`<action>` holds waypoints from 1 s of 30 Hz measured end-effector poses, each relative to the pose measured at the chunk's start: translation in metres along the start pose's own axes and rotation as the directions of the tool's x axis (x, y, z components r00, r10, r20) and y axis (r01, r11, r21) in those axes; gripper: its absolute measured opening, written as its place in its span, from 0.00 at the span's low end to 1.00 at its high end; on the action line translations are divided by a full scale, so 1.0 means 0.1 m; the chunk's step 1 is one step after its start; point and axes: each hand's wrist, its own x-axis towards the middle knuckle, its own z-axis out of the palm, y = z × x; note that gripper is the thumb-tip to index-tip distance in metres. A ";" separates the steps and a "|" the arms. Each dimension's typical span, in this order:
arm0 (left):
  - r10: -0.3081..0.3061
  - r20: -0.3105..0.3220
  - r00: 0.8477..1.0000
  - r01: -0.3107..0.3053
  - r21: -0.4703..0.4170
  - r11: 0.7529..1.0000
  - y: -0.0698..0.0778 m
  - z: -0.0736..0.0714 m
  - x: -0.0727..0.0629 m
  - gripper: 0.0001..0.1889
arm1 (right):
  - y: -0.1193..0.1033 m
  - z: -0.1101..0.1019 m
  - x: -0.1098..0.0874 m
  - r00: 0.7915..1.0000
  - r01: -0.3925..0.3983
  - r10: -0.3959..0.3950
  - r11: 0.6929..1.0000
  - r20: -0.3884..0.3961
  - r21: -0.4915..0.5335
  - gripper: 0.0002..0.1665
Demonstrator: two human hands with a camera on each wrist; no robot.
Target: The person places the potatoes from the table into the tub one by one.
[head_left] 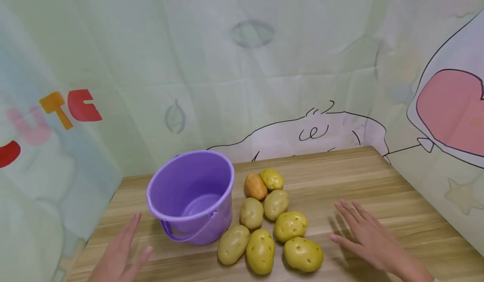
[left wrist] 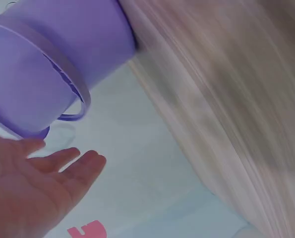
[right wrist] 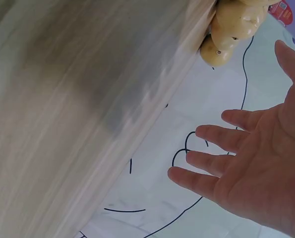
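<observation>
Nearest the camera, the left grip (head_left: 115, 251) and the right grip (head_left: 366, 236), both a person's own, were found over the near part of the desk (head_left: 332, 177). Left grip: fingers extended, thumb standing apart, nothing held. Right grip: fingers straight and slightly fanned, thumb well off them, nothing held; the right wrist view confirmed a bare palm.

From the right grip, whose fingers pointed to about 11 o'clock, the closest item was a yellow potato (head_left: 303, 254), between 8 and 9 o'clock, near the thumb but not touched. Its long axis ran roughly from 9 to 3 o'clock, one end facing the grip. This relation was judged to govern any reach for it, the right grip being the nearer of the two.

Farther out, seven more potatoes (head_left: 276, 204) spread from 9 to 10 o'clock of the same grip, among them an orange-brown potato (head_left: 255, 186) toward the far end.

From the left grip, the purple bucket (head_left: 193, 181) stood upright at about 2 o'clock, near the fingertips but apart, its handle (head_left: 181, 240) hanging on its 6 o'clock side. Whether the pale potato (head_left: 233, 245) between its 4 and 5 o'clock touched it could not be told. Beyond the desk, at 12 o'clock, hung a printed cloth (head_left: 211, 63).
</observation>
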 end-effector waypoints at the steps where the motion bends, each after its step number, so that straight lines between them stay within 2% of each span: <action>1: -0.004 -0.016 1.000 0.004 -0.032 0.999 0.01 0.00 0.01 0.43 | -0.01 0.00 0.01 1.000 0.004 -0.004 1.000 0.000 0.009 0.49; 6: -0.052 -0.036 0.998 0.047 -0.113 0.992 0.11 -0.07 0.11 0.40 | -0.07 -0.01 0.05 1.000 0.007 -0.007 0.999 -0.003 0.052 0.48; 11: -0.117 -0.013 0.993 0.113 -0.169 0.979 0.25 -0.15 0.21 0.36 | -0.10 -0.04 0.08 1.000 0.021 -0.020 0.996 -0.010 0.087 0.47; 16: -0.221 0.008 0.975 0.218 -0.190 0.957 0.34 -0.23 0.29 0.30 | -0.12 -0.05 0.09 0.999 0.033 -0.032 0.992 -0.010 0.123 0.45; 20: -0.301 0.039 0.953 0.303 -0.203 0.931 0.38 -0.30 0.39 0.29 | -0.15 -0.05 0.11 0.999 0.030 -0.034 0.983 0.021 0.180 0.42; 24: -0.319 0.049 0.946 0.320 -0.277 0.906 0.43 -0.33 0.50 0.30 | -0.21 -0.07 0.12 0.996 0.002 -0.024 0.971 0.088 0.238 0.40; 30: -0.328 0.039 0.944 0.318 -0.382 0.868 0.45 -0.33 0.65 0.32 | -0.30 -0.13 0.13 0.987 0.038 -0.079 0.961 0.142 0.273 0.35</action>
